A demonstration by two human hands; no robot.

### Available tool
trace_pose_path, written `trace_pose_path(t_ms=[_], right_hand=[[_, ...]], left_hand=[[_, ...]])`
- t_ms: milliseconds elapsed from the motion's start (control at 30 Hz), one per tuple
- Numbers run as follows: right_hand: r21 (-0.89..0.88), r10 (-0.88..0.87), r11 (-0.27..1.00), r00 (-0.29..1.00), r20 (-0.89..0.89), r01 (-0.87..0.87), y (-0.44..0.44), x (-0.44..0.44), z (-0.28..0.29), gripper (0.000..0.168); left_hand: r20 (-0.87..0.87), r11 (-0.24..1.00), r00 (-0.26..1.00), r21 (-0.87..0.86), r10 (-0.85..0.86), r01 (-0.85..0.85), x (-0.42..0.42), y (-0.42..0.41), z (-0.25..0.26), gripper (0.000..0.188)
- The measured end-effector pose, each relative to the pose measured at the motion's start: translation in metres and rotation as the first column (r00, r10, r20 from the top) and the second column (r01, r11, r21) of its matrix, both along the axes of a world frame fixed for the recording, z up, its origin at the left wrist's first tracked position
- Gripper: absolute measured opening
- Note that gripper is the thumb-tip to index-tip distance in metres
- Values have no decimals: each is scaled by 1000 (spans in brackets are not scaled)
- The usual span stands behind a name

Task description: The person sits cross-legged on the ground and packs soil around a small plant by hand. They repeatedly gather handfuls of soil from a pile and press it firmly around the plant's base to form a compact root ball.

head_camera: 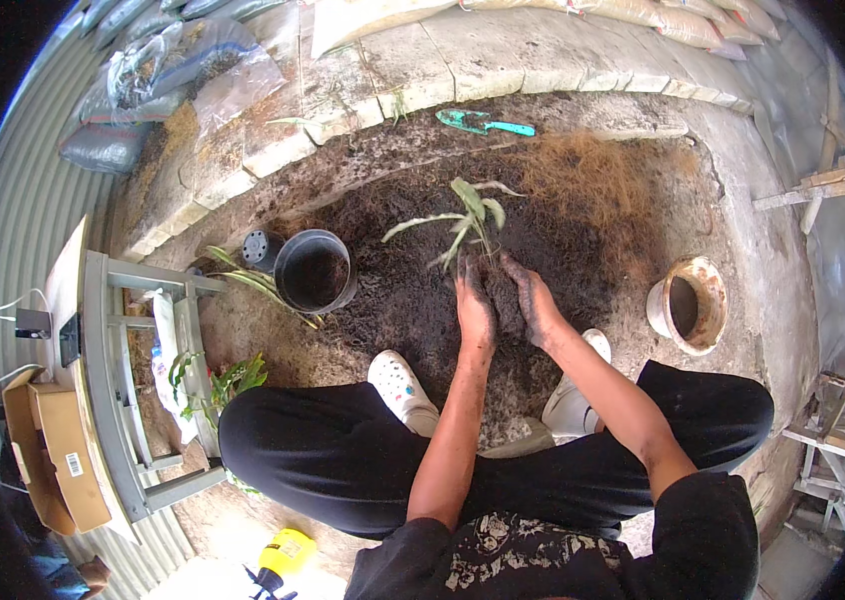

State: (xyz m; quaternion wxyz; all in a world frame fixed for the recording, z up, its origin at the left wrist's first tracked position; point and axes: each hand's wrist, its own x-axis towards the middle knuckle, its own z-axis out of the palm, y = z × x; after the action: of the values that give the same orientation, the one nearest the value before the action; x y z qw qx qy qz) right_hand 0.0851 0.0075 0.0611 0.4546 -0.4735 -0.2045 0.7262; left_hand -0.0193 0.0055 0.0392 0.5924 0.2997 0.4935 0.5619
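Between my two soil-covered hands is the root ball (500, 300) of a small leafy plant (473, 210), whose pale green leaves spread out beyond my fingertips. My left hand (474, 304) presses against its left side. On the right side, my right hand (533, 302) cups the same dark clump. Beneath both hands lies a heap of dark soil (400, 300). A black plastic pot (314, 271) with some soil inside stands left of the hands, with a smaller pot (260, 248) tipped over beside it, its holed base showing.
A turquoise hand trowel (486, 123) lies beyond brown fibre (587, 180). At right stands a stained, pale pot (688, 306). Long cut leaves (261, 283) lie by the grey bench (205, 352). Filled sacks (662, 19) line the far ledge. A yellow spray bottle (287, 551) is at lower left.
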Motion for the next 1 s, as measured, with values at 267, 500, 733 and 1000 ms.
trace_pose_path(t_ms=[267,500,733,1000], right_hand=[[33,-24,999,1000,-12,25,-3,-1,3,42],[186,62,966,857,512,-181,-3,-7,49,56],[378,-204,908,594,778,-183,-6,-9,16,47],[486,-122,849,819,561,-206,-16,-12,-11,51]], left_hand=[[-728,991,681,131,75,31,-1,-4,-25,43],[650,968,760,-177,-22,180,-24,6,26,42],[732,980,681,-144,12,137,-11,1,33,38],[315,970,945,-242,87,-8,-5,-6,23,42]])
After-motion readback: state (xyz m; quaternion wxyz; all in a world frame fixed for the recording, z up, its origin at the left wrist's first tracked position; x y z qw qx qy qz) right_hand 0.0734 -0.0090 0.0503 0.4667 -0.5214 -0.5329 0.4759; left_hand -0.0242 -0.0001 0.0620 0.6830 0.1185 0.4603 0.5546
